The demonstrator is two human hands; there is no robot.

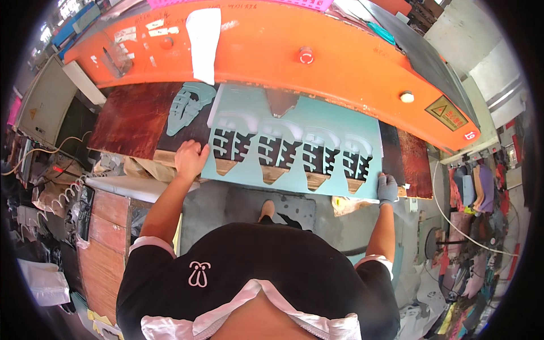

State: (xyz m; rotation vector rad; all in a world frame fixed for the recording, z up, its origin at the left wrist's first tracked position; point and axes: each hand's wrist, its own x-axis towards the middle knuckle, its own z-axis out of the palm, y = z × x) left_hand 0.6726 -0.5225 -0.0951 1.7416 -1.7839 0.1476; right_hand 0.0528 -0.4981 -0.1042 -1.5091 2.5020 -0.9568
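Note:
A pale green sheet (294,184) lies across the machine's work board and hangs slightly over its front edge. Several patterned openings run through it, with the dark board showing inside. My bare left hand (191,158) is at the sheet's left front corner, fingers curled in against its edge. On the right, my right hand (388,188) wears a grey glove and closes on the sheet's right front corner; its thumb is partly hidden. Left of the sheet, beyond my left hand, rests a small pile of green cut pieces (190,107) with slotted outlines.
An orange machine beam (255,42) spans the far side above the sheet, with a red button (306,55) on its front. A white cloth strip (204,45) hangs over it. At right stands a rack of coloured material (476,187); at left is a brown wooden cabinet (105,249).

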